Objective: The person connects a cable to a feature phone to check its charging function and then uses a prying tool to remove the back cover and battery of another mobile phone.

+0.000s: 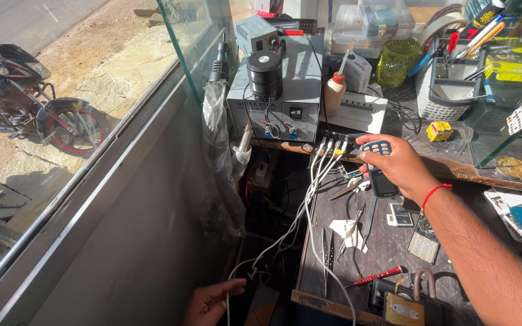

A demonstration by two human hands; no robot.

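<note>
My right hand (401,164) reaches over the dark workbench (388,244) and holds a small keypad phone (380,169) by its upper part, close to a row of white cable plugs (332,145) in front of a grey power supply box (285,96). A red thread circles that wrist. My left hand (211,302) is low at the bottom edge, fingers pinched around the white cables (300,217) that hang down from the plugs into the gap beside the bench.
Tweezers, a red-handled screwdriver (377,276), a padlock (407,302), phone parts and a keypad sheet lie on the bench. A black cylinder (265,73), glue bottle (334,87), green cup and white basket stand behind. Glass panes stand left and right; a motorbike (31,96) is parked outside.
</note>
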